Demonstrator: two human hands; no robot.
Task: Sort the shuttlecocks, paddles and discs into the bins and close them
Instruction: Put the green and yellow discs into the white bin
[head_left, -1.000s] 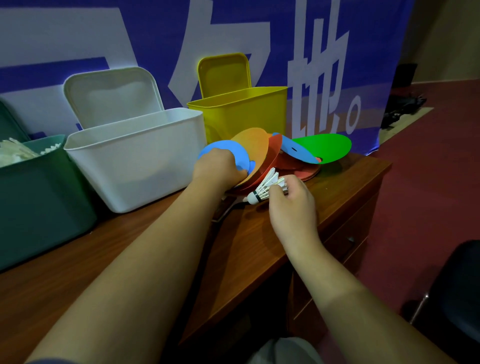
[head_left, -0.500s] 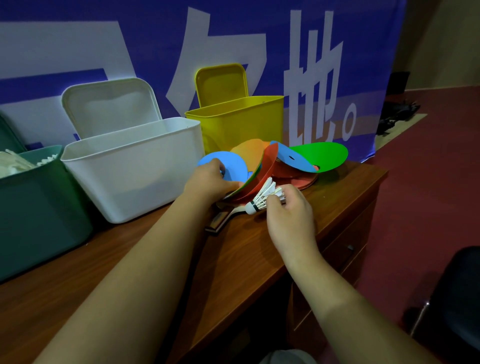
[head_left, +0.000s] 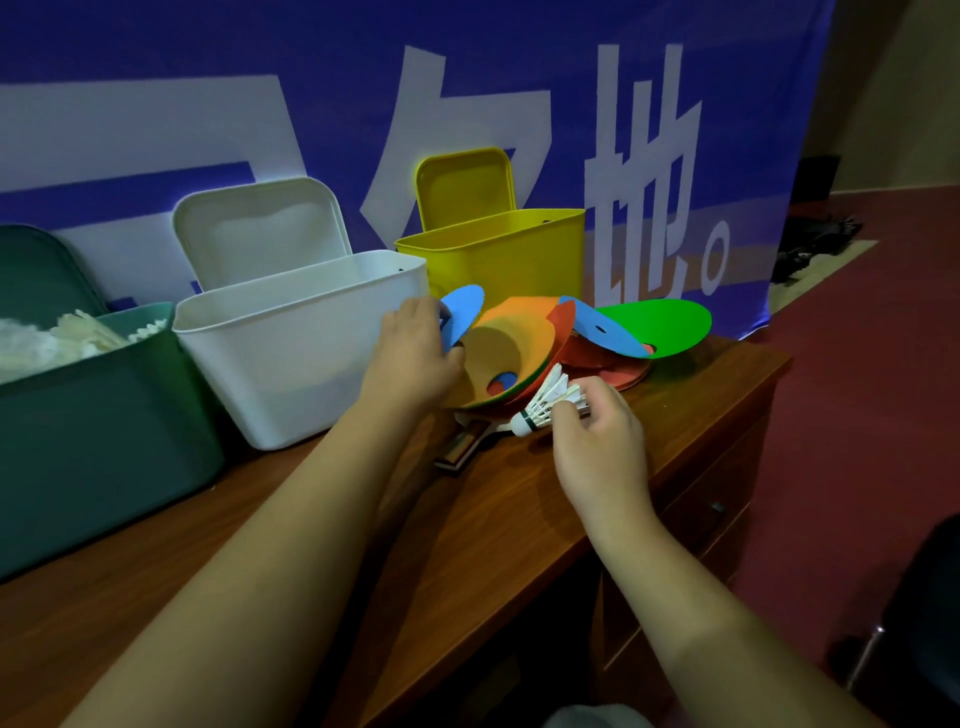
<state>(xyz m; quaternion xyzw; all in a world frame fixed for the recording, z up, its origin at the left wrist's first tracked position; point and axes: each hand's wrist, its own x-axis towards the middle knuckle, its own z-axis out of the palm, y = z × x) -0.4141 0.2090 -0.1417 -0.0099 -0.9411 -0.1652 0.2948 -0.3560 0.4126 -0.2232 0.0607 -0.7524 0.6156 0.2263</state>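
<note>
My left hand (head_left: 415, 353) grips a tilted stack of discs: a blue disc (head_left: 462, 312) on the outside, an orange disc (head_left: 511, 338) facing me, green and red rims behind it. More discs lie beyond, among them a second blue disc (head_left: 605, 327), a green disc (head_left: 662, 325) and red discs (head_left: 613, 371). My right hand (head_left: 597, 447) pinches a white shuttlecock (head_left: 543, 402) by its feathers, cork end pointing left. A paddle (head_left: 465, 441) lies under the pile with its handle sticking out toward me.
Three open bins stand along the back of the wooden desk (head_left: 493, 519): a green bin (head_left: 93, 415) holding shuttlecocks, a white bin (head_left: 296, 338) and a yellow bin (head_left: 498, 249), lids upright. A blue banner hangs behind. The desk's right edge drops to a red floor.
My left hand has tipped the disc stack further up, so the orange disc's inside now faces me. My right hand holds the shuttlecock in nearly the same place.
</note>
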